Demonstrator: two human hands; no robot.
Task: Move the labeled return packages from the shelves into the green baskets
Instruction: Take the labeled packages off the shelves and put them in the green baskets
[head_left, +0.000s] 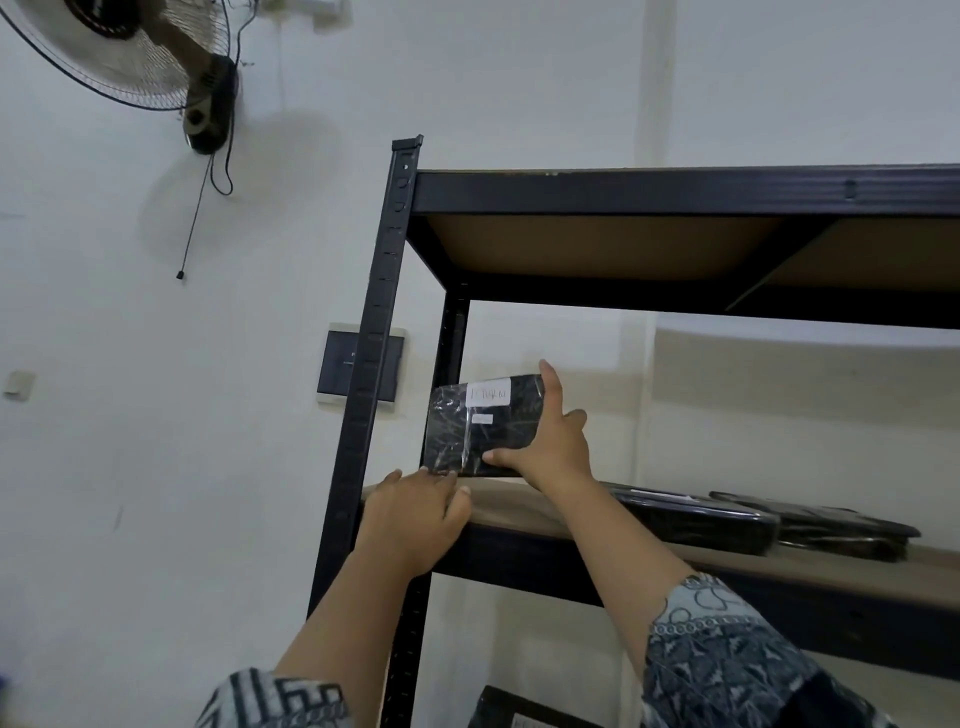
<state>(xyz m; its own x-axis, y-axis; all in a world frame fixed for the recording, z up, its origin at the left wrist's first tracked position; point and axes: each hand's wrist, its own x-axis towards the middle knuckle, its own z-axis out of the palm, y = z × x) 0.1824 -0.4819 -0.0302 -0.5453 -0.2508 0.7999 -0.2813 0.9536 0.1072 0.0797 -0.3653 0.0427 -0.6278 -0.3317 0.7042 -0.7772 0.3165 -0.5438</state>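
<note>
A black plastic-wrapped package with a white handwritten label stands tilted up on its edge at the left end of the middle shelf. My right hand grips its right side, thumb under the lower edge and fingers along the top corner. My left hand rests on the shelf's front edge with its fingertips touching the package's lower left corner. Two more black wrapped packages lie flat further right on the same shelf. No green basket is in view.
The black metal rack post stands just left of my hands, and the top shelf board overhangs. Another labeled package lies on the lower shelf. A wall fan hangs at upper left, and a dark wall panel sits behind the post.
</note>
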